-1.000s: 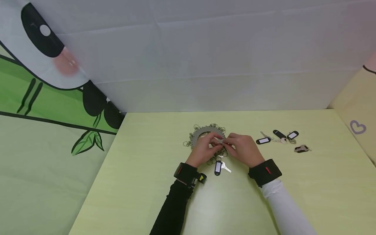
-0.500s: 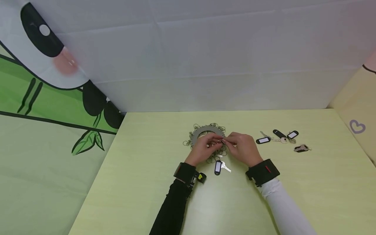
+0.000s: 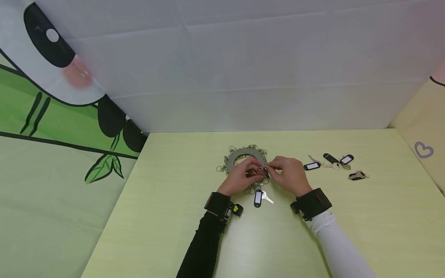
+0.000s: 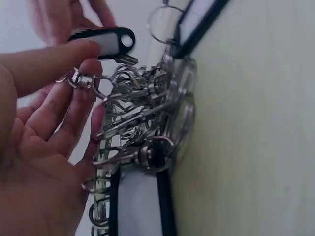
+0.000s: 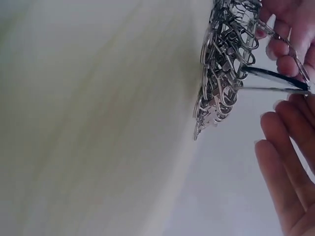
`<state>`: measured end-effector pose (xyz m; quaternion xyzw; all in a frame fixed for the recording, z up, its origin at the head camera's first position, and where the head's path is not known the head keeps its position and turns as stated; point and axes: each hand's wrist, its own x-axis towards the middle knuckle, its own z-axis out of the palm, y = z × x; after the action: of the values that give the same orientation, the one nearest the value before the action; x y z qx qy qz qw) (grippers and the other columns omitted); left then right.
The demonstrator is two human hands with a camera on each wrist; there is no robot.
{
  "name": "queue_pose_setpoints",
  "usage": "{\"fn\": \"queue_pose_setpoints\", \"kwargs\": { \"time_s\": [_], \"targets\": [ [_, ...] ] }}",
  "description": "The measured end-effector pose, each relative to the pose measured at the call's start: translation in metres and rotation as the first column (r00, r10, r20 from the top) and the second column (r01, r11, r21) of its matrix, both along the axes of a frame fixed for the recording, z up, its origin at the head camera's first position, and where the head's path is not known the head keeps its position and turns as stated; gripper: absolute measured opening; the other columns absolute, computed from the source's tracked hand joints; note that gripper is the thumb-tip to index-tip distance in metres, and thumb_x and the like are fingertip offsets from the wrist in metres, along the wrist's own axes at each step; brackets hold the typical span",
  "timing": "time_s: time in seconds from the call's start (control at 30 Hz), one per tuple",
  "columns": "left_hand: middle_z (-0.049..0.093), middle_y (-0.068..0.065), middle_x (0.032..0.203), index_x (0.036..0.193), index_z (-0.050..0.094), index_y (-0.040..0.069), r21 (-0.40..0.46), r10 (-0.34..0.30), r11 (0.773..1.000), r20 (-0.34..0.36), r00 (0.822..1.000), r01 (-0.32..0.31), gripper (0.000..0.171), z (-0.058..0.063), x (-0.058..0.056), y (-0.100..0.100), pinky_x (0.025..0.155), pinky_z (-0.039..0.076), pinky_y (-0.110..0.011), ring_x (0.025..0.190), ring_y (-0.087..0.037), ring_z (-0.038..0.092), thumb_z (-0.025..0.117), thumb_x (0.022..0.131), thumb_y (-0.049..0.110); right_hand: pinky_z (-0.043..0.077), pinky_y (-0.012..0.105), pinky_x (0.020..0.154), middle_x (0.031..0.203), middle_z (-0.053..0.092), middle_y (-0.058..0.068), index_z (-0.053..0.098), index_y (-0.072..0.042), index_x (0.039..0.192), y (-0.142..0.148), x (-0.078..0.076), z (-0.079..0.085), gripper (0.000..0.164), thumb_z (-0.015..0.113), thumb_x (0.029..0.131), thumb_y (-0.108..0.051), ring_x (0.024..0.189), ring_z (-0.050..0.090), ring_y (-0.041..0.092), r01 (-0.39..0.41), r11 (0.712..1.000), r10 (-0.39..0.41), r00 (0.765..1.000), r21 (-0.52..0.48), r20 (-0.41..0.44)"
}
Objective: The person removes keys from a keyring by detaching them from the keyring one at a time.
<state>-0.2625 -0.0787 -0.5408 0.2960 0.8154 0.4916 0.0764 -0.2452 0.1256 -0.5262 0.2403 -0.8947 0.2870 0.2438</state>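
Note:
A grey ring [image 3: 250, 151] hung with several metal clasps [image 4: 133, 113] lies under both hands. My left hand [image 3: 240, 177] holds a small swivel clasp [image 4: 81, 79] at the ring's near right side. Its thumb lies along a black key tag [image 4: 109, 45] with a white label. From the other side, my right hand [image 3: 287, 175] pinches that tag between thumb and forefinger. The right wrist view shows the tag edge-on beside a thin key [image 5: 270, 89], the other right fingers spread below. Fingers hide part of the clasp and tag.
Another black tag [image 3: 257, 198] with a silver key [image 3: 267, 197] lies at the ring's near edge. Off to the right on the table [image 3: 156, 216] are several tagged keys [image 3: 311, 166] and a separate tag with a key [image 3: 357, 176]. A white wall stands behind.
The fingers of both hands have shifted slightly around the tag, and the black tag shows more plainly between them. The ring and the keys on the table have stayed put.

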Motion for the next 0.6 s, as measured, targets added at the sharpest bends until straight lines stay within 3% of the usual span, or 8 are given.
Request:
{"fn": "queue_pose_setpoints", "kwargs": {
  "time_s": [0.13,0.23,0.4,0.47,0.6],
  "targets": [
    [0.070,0.000,0.102,0.114,0.054,0.017,-0.097,0.006,0.995,-0.065,0.998,-0.013,0.021,0.001,0.002,0.001,0.088,0.054,-0.035,0.096,-0.005,0.061,0.064,0.096,0.019,0.051,0.032,0.051,0.075,0.072,0.001,0.078,-0.011,0.083,0.000,0.000,0.000,0.007,0.072,0.084,-0.013,0.059,0.061,0.013,-0.001,1.000,0.002,1.000,-0.029,0.015],
    [0.070,-0.001,0.101,0.116,0.054,0.017,-0.112,0.024,0.993,-0.096,0.995,-0.035,0.019,0.003,0.002,0.002,0.088,0.055,-0.037,0.095,-0.006,0.061,0.061,0.098,0.021,0.059,0.037,0.062,0.082,0.073,0.004,0.075,-0.011,0.086,0.000,-0.001,0.001,0.007,0.069,0.089,-0.015,0.073,0.066,0.016,-0.008,0.994,0.022,0.991,-0.108,0.134],
    [0.071,-0.004,0.098,0.124,0.051,0.013,-0.137,0.040,0.989,-0.166,0.985,-0.063,0.025,0.007,0.003,0.004,0.081,0.056,-0.033,0.089,-0.009,0.063,0.055,0.101,0.022,0.060,0.046,0.077,0.096,0.073,0.008,0.069,-0.014,0.095,-0.001,-0.001,0.003,0.012,0.061,0.098,-0.021,0.090,0.065,0.020,0.003,0.970,0.093,0.920,-0.242,0.382],
    [0.070,-0.003,0.096,0.126,0.049,0.013,-0.145,0.036,0.987,-0.195,0.980,-0.065,0.027,0.009,0.004,0.004,0.078,0.056,-0.031,0.086,-0.010,0.064,0.054,0.102,0.022,0.059,0.047,0.079,0.098,0.073,0.008,0.068,-0.014,0.096,-0.002,0.000,0.004,0.013,0.059,0.099,-0.023,0.092,0.065,0.020,0.013,0.965,0.104,0.899,-0.263,0.426],
    [0.069,-0.002,0.098,0.124,0.050,0.014,-0.151,0.024,0.987,-0.239,0.971,-0.061,0.028,0.012,0.005,0.004,0.077,0.057,-0.030,0.090,-0.009,0.064,0.059,0.099,0.021,0.059,0.048,0.079,0.099,0.072,0.011,0.067,-0.013,0.096,-0.004,0.000,0.004,0.013,0.059,0.099,-0.023,0.094,0.064,0.021,0.020,0.952,0.123,0.888,-0.305,0.443]
  ]
}}
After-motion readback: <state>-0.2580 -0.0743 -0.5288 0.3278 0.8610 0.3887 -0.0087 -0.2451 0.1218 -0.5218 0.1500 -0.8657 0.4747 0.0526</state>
